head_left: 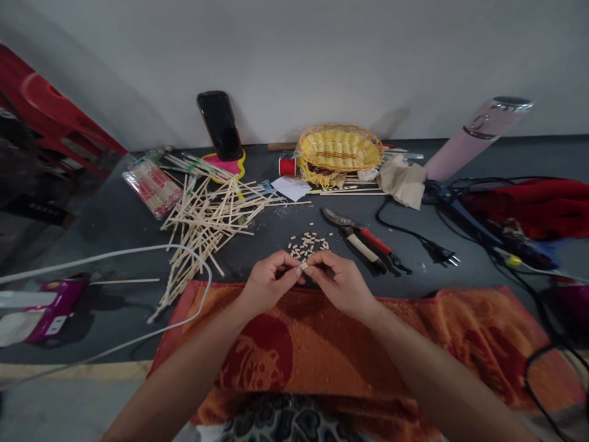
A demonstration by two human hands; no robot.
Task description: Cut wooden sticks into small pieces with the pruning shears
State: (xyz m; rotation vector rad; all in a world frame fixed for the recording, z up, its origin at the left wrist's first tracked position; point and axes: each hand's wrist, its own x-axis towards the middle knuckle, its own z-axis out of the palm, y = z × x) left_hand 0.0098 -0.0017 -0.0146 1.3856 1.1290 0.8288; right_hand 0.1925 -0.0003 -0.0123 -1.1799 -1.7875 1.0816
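Note:
My left hand and my right hand meet above the near edge of the table. The fingertips of both are pinched on a small pale wooden piece. Just beyond them lies a little heap of short cut wooden pieces. Right of the heap rest pruning shears with one red and one whitish handle. Many long thin wooden sticks are strewn in a loose pile to the left. Under my forearms spreads an orange towel.
A yellow wicker basket, red thread spool and propped phone stand by the wall. At right are a pink tumbler, a black plug cord and red cloth. A white cable crosses the left side.

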